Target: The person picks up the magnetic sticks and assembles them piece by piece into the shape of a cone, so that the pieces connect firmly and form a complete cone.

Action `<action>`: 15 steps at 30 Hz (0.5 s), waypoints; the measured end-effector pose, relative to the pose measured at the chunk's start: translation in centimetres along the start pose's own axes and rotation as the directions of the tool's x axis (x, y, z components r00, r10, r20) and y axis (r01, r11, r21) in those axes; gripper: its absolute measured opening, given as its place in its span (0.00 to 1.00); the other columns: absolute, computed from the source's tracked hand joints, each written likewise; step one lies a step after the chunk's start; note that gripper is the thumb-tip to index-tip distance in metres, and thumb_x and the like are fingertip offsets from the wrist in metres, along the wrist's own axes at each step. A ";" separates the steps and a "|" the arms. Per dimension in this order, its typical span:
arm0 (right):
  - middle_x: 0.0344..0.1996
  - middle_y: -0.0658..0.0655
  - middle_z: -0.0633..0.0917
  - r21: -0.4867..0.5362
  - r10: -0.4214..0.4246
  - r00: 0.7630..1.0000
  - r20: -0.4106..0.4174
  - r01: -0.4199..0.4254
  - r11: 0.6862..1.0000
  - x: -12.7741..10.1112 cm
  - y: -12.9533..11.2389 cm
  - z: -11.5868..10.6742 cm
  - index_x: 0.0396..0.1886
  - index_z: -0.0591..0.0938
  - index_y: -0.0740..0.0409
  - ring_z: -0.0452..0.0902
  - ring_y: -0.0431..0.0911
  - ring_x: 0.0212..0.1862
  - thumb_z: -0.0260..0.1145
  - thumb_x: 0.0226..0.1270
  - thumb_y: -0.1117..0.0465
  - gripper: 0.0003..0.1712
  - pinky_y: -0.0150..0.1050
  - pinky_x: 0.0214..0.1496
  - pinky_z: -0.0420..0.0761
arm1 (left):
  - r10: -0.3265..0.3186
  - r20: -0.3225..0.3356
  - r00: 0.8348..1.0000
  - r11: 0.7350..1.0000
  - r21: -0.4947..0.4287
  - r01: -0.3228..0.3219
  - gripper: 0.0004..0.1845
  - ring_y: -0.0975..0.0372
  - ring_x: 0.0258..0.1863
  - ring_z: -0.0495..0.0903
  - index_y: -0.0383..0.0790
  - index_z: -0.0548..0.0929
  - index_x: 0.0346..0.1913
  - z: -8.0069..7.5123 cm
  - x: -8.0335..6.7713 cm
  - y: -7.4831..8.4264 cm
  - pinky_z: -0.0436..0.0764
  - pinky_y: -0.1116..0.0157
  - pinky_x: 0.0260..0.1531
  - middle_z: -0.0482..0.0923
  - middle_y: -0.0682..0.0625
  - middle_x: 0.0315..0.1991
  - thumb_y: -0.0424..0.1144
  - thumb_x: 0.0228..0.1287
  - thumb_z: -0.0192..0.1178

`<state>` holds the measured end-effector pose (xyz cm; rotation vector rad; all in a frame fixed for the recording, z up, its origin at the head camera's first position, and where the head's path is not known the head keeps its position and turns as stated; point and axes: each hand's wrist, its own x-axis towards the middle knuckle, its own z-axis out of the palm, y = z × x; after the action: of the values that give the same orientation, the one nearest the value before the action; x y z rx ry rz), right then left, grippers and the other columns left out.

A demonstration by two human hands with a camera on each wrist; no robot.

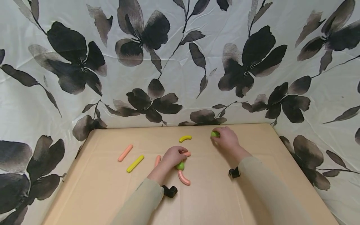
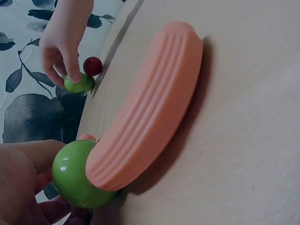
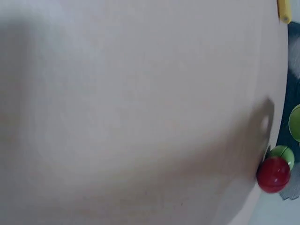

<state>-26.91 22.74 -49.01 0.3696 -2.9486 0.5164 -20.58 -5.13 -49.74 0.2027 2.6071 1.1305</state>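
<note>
My left hand [image 1: 171, 157] curls over the end of a short pink stick [image 1: 187, 153] at the middle of the board. Close under its thumb sits a green ball [image 1: 180, 166], and a curved pink stick [image 1: 184, 178] meets that ball on the near side. In the left wrist view the ribbed curved stick [image 2: 150, 108] overlaps the green ball [image 2: 75, 171], with fingers behind the ball. By the board's back edge my right hand [image 1: 227, 137] pinches a green ball [image 1: 215, 134]. A red ball [image 2: 92, 66] shows beside it in the left wrist view.
A curved yellow stick [image 1: 185, 138] lies between the hands toward the back. To the left lie a straight pink stick [image 1: 125, 152] and a straight yellow one [image 1: 135, 163]. Another pink stick [image 1: 157, 160] lies beside the left wrist. Flowered cloth [image 1: 197, 62] rises behind the board [image 1: 208, 200].
</note>
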 end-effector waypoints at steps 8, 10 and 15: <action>0.50 0.55 0.85 0.164 0.051 0.997 0.057 -0.060 0.985 -1.1 -2.0 0.0 0.51 0.85 0.53 0.78 0.55 0.53 0.72 0.63 0.55 0.18 0.53 0.57 0.75 | -0.002 -0.002 1.000 0.998 -0.055 0.002 0.13 0.60 0.34 0.74 0.46 0.87 0.51 0.0 0.0 -0.2 0.73 0.64 0.35 0.78 0.53 0.36 0.41 0.63 0.67; 0.49 0.53 0.85 0.193 0.072 0.993 0.090 -0.089 0.977 -1.5 -2.7 0.2 0.52 0.84 0.51 0.79 0.52 0.49 0.72 0.63 0.54 0.18 0.51 0.53 0.77 | -0.003 -0.005 1.000 0.998 -0.066 0.002 0.13 0.61 0.34 0.74 0.46 0.87 0.51 0.0 0.0 -0.2 0.73 0.64 0.36 0.78 0.53 0.36 0.41 0.63 0.67; 0.45 0.49 0.85 0.255 0.069 0.987 0.145 -0.105 0.961 -2.6 -4.4 1.0 0.52 0.84 0.48 0.75 0.47 0.37 0.73 0.62 0.53 0.18 0.43 0.40 0.76 | -0.004 -0.011 1.000 0.996 -0.090 0.003 0.13 0.60 0.35 0.74 0.47 0.87 0.50 0.0 0.0 -0.5 0.74 0.64 0.36 0.79 0.52 0.37 0.41 0.63 0.68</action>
<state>-23.40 18.97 -49.00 0.3127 -3.0411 0.9341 -20.56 -5.48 -50.06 0.1733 2.5579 1.2489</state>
